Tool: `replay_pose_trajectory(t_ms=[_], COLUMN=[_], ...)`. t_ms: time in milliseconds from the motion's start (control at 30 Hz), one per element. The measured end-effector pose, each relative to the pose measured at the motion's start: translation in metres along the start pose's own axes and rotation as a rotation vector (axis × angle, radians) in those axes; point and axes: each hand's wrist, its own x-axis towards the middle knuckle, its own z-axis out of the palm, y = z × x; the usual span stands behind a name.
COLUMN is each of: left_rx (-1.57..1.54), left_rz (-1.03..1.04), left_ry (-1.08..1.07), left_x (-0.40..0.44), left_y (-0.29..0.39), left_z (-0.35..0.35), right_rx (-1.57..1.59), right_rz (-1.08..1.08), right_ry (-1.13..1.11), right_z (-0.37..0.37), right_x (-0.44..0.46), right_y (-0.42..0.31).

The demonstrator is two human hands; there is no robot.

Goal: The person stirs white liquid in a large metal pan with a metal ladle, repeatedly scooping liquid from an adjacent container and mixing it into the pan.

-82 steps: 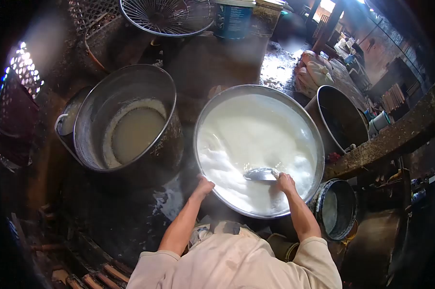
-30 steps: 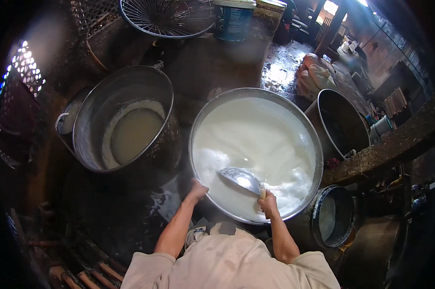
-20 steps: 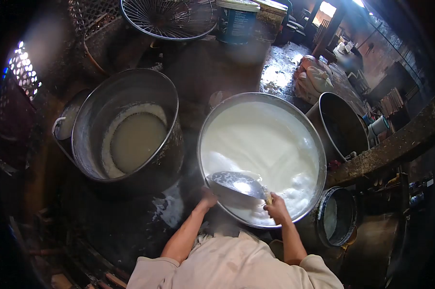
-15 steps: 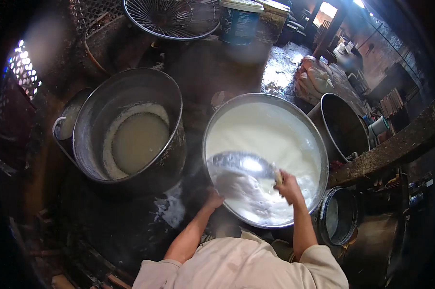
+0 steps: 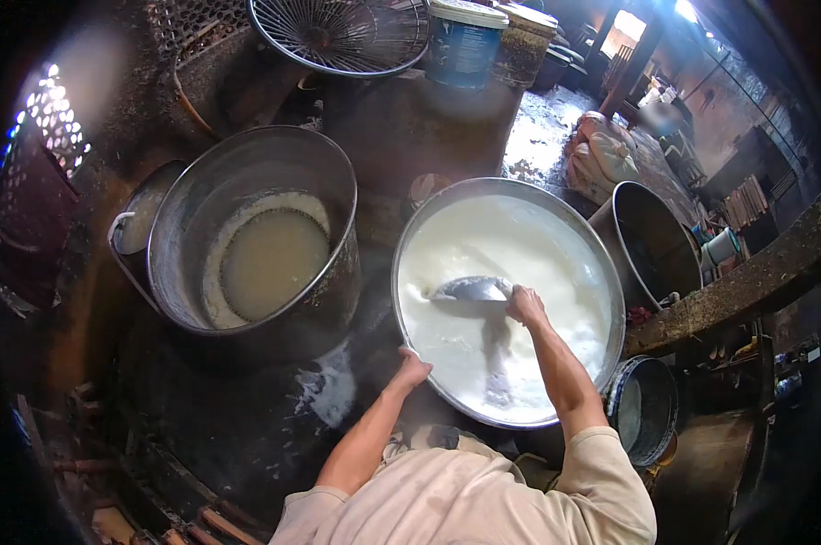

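A wide round metal vat (image 5: 623,313) stands in front of me, filled with white milky liquid (image 5: 492,227) with some froth near its lower right side. My right hand (image 5: 525,307) is closed around the handle of a metal scoop (image 5: 472,288). The scoop's blade is partly sunk in the liquid near the vat's middle, so its lower edge is hidden. At the vat's lower-left edge, my left hand (image 5: 414,368) grips the rim.
Left of the vat is a deep metal pot (image 5: 345,263) with cloudy liquid low inside. An empty-looking metal drum (image 5: 630,238) and a smaller bucket (image 5: 645,436) stand at right. Behind are a wire basket (image 5: 374,68), a blue bucket (image 5: 463,53) and pale sacks (image 5: 610,156).
My right hand has moved the scoop up and away from me, and its blade has dipped into the liquid. Froth near the vat's front has thinned. My left hand stays on the rim.
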Motion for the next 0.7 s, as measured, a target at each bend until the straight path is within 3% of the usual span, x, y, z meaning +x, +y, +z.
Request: replay_pose_trajectory(t_ms=[433,467,567,700], left_rx=[-0.160,-0.161,-0.181,-0.179], left_rz=[-0.060,-0.059,-0.021,0.114], left_ry=[-0.020,0.022,0.072,0.308], left_x=[-0.022,-0.024,-0.012,0.024], left_y=[0.020,0.022,0.008,-0.029], left_z=[-0.008,-0.006,0.002,0.013], right_rx=[-0.026,0.091,0.071,0.033], right_rz=[0.060,0.115,0.149,0.123], right_ry=[0.041,-0.053,-0.077,-0.059], right_z=[0.049,0.046,0.032,-0.009], right_x=[-0.109,-0.118,-0.147,-0.187], right_y=[0.125,0.136,0.160,0.190])
